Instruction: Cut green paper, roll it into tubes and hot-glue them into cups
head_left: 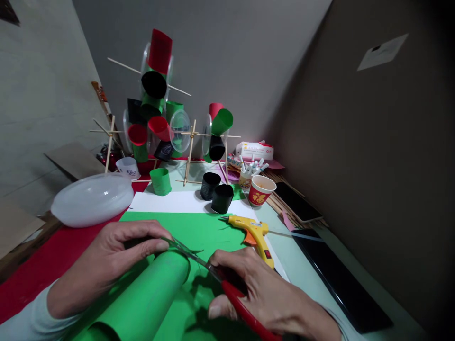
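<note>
My right hand (259, 289) grips a pair of red-handled scissors (240, 305), with the blades pointing up and left. The blades meet the far edge of a rolled sheet of green paper (149, 298), close to my left fingertips. My left hand (110, 255) pinches that paper's edge between thumb and fingers. Under both hands lies a flat green sheet (185, 227). A yellow glue gun (252, 225) with an orange trigger rests just beyond my right hand. How far the blades are apart is hard to make out.
Behind stand a green paper cup (160, 182), two black ones (222, 200) and a red-and-white cup (261, 190). Stick frames (192, 151) carry colored paper tubes at the back. A translucent oval container (92, 199) sits left; a long black object (341, 279) lies right.
</note>
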Demonstrator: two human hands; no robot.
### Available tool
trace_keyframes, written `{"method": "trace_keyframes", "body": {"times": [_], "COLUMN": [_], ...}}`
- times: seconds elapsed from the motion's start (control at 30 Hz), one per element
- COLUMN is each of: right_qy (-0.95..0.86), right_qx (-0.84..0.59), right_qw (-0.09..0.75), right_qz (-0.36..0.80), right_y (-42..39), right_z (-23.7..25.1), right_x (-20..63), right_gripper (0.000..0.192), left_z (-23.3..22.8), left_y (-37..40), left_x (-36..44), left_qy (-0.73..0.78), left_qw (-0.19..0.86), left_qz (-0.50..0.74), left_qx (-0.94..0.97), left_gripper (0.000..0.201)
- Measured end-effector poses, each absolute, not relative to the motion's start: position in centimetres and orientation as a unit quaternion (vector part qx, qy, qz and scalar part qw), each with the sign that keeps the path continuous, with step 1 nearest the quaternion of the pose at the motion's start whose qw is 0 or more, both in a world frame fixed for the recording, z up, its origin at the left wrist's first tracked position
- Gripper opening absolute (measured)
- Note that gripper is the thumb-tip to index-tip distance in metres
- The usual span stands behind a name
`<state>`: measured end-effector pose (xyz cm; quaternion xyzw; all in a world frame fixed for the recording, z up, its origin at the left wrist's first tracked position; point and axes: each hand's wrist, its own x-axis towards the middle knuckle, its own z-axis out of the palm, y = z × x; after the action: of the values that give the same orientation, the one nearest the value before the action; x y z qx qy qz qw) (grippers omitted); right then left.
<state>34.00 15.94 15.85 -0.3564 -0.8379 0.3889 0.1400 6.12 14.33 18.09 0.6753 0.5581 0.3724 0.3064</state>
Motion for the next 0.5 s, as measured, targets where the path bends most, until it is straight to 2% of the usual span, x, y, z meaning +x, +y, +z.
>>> {"method": "trace_keyframes", "body": {"times": [0.17,0.5], "right_qy": [-0.84,-0.847], "right_qx": [-0.359,-0.351], "right_qw": [0.136,0.131], "right_qz": [0.384,0.377], "right_y": [15.88,15.9], "right_z": [16.01,15.74], "right_x": [33.99,34.25], "right_gripper": [0.055,0.045], "left_z": [18.2,17.83], "left_y": [14.33,14.27], "left_x": [6.55,6.16], "left_qy": [0.565,0.585], "left_qw": [0.303,0.31], "left_qz": [0.401,0.384], "left_qx": [0.654,0.644], "left_gripper": [0.012,0.01]}}
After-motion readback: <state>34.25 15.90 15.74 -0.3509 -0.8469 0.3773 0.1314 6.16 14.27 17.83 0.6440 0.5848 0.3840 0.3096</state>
